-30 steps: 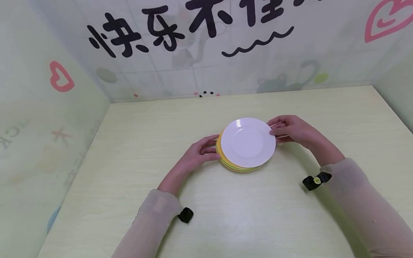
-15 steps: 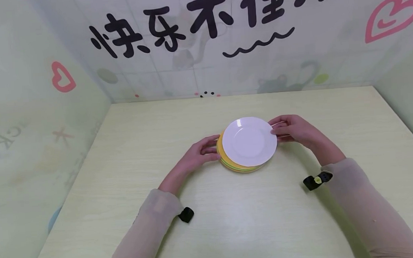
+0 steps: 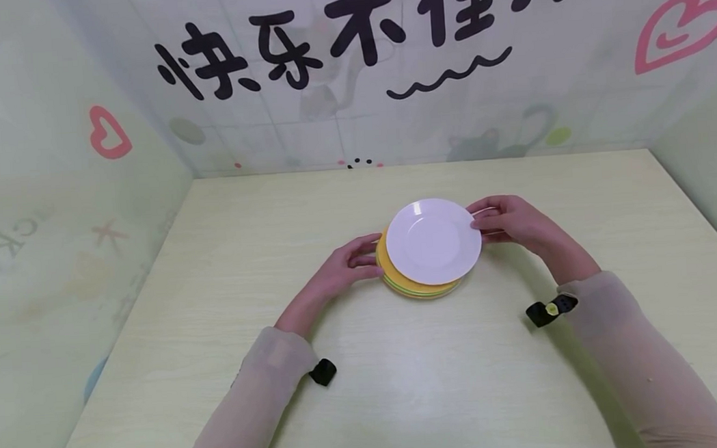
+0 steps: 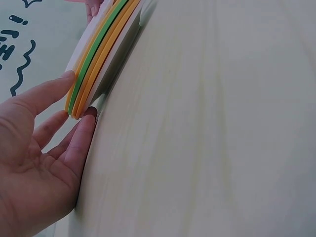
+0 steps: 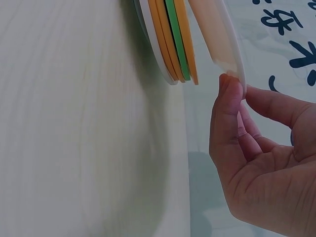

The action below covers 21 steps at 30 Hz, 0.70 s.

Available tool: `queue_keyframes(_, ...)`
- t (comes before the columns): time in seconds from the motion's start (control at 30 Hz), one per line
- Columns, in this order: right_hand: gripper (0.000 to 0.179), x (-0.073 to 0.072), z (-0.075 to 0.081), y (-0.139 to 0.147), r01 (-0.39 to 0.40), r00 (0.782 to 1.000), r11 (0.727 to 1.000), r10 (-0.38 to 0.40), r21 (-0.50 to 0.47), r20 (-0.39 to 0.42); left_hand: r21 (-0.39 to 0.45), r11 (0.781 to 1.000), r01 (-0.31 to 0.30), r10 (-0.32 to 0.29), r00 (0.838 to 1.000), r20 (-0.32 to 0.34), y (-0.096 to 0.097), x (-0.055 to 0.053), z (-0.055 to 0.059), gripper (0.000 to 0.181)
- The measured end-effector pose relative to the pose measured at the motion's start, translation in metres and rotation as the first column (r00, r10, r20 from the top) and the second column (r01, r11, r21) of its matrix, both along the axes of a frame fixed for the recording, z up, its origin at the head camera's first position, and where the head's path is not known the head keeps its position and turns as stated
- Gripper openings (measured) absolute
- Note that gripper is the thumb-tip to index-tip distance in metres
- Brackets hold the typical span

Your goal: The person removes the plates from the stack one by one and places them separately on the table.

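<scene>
A white plate (image 3: pixel 433 241) is raised at its right side above a stack of several plates (image 3: pixel 389 271). My right hand (image 3: pixel 512 223) pinches its right rim between thumb and fingers. In the right wrist view a gap shows between this white plate (image 5: pixel 233 49) and the orange plate on top of the stack (image 5: pixel 183 59). The stack has orange, green and white rims. My left hand (image 3: pixel 343 267) holds the stack's left edge. In the left wrist view, its thumb lies against the rims of the stack (image 4: pixel 94 64), with fingers lower down near the tabletop.
The plates stand on a pale wooden table (image 3: pixel 368 388), towards its back. Behind it rises a printed wall (image 3: pixel 304 138) with dark lettering, and side walls flank both edges. Both sleeves carry a small black wrist device, one on the left cuff (image 3: pixel 323 372).
The white top plate has shifted slightly up and right with my right hand, showing more of the orange plate below. My left hand has stayed at the stack's edge.
</scene>
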State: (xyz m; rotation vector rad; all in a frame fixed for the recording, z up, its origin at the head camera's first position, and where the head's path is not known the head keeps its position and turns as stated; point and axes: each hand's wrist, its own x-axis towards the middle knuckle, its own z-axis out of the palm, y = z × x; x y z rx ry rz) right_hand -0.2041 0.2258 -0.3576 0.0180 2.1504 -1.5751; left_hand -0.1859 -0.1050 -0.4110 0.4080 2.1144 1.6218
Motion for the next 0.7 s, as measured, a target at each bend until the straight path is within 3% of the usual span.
queue_keyframes(0.4, 0.047, 0.008, 0.0, 0.006, 0.065, 0.998, 0.998, -0.065, -0.005, 0.001, 0.003, 1.0, 0.011, -0.011, 1.0, 0.027, -0.001, 0.008, -0.003, 0.064)
queue_keyframes(0.7, 0.049, 0.0, 0.01, 0.013, 0.097, 0.995, 0.994, -0.098, -0.056, -0.025, 0.013, 1.0, -0.001, 0.001, 1.0, -0.001, -0.002, 0.003, 0.001, 0.062)
